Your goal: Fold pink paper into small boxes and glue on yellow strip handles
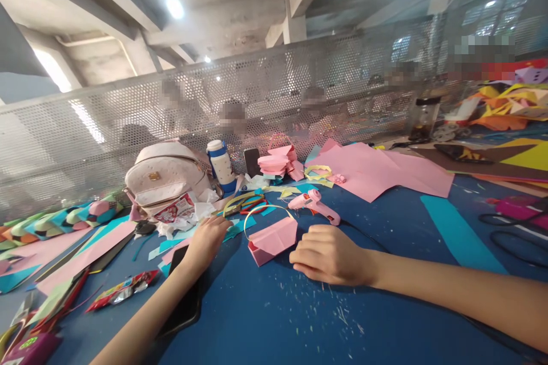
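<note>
A small pink paper basket [274, 239] with a thin pale-yellow handle stands on the blue table between my hands. My right hand [329, 254] rests curled into a loose fist at the basket's right end, with nothing seen in it; whether the knuckles touch the paper I cannot tell. My left hand [213, 242] reaches over the table left of the basket, fingers extended near blue paper scraps [233, 229]. Just behind the basket lies a pink hot glue gun [314, 205], its cord running right. Red-handled pliers [252, 207] lie among the scraps.
A dark phone [186, 302] lies under my left forearm. Behind are a pale backpack [166, 168], a white-and-blue bottle [221, 165], folded pink paper [278, 162] and pink sheets [368, 168]. Scissors [21, 313] lie at left, a blue strip [462, 234] at right. A perforated metal screen [265, 85] stands beyond.
</note>
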A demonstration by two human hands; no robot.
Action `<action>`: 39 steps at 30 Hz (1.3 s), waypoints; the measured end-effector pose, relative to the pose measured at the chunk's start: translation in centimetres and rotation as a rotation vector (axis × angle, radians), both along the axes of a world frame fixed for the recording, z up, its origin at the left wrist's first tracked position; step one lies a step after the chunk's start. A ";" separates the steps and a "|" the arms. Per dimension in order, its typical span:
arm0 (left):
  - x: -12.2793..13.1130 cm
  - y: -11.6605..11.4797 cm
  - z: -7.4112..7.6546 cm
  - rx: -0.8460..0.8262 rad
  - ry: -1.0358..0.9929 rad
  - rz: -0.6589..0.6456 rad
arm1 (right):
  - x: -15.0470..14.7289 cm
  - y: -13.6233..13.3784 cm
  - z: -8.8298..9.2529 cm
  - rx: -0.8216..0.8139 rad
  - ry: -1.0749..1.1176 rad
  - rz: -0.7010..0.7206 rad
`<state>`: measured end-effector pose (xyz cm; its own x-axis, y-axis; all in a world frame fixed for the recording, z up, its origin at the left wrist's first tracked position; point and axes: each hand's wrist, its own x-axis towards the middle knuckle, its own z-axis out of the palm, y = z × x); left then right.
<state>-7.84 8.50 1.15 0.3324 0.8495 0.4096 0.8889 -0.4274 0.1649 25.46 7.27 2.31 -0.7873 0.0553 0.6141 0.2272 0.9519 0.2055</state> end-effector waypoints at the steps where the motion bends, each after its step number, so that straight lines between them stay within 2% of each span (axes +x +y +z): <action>1: -0.1 0.0 0.1 0.014 0.003 0.007 | 0.0 0.0 -0.3 -0.009 -0.033 0.020; 7: 0.0 -0.5 1.0 0.139 -0.119 0.061 | -0.3 0.2 -1.1 -0.113 -0.181 0.056; 15: 2.4 -1.8 2.5 0.298 -0.415 -0.034 | -1.6 -0.2 -1.0 -0.278 -0.282 0.025; 21: 2.5 -2.2 3.3 0.383 -0.575 -0.044 | -3.4 0.0 -0.8 -0.348 -0.286 0.023; 26: 2.8 -2.5 4.1 0.498 -0.643 -0.058 | -4.5 0.8 -0.8 -0.379 -0.293 0.011; 29: 3.7 -3.5 4.7 0.560 -0.614 -0.082 | -4.6 0.9 -0.5 -0.461 -0.275 0.007; 31: 4.6 -4.8 5.0 0.595 -0.560 -0.131 | -4.6 0.6 -0.1 -0.603 -0.216 -0.006; 33: 5.7 -6.5 5.2 0.617 -0.497 -0.209 | -4.5 0.0 0.4 -0.882 -0.126 0.027; 34: 6.3 -7.5 5.3 0.620 -0.451 -0.281 | -4.3 -0.3 0.7 -1.064 -0.088 0.078; 36: 7.6 -9.3 5.1 0.510 -0.309 -0.543 | -3.9 -1.2 1.6 -1.421 -0.039 0.249; 37: 8.3 -10.0 4.9 0.450 -0.276 -0.654 | -3.6 -1.6 2.2 -1.548 -0.028 0.343; 39: 9.5 -11.0 4.2 0.385 -0.268 -0.775 | -2.6 -2.4 3.2 -1.654 0.003 0.472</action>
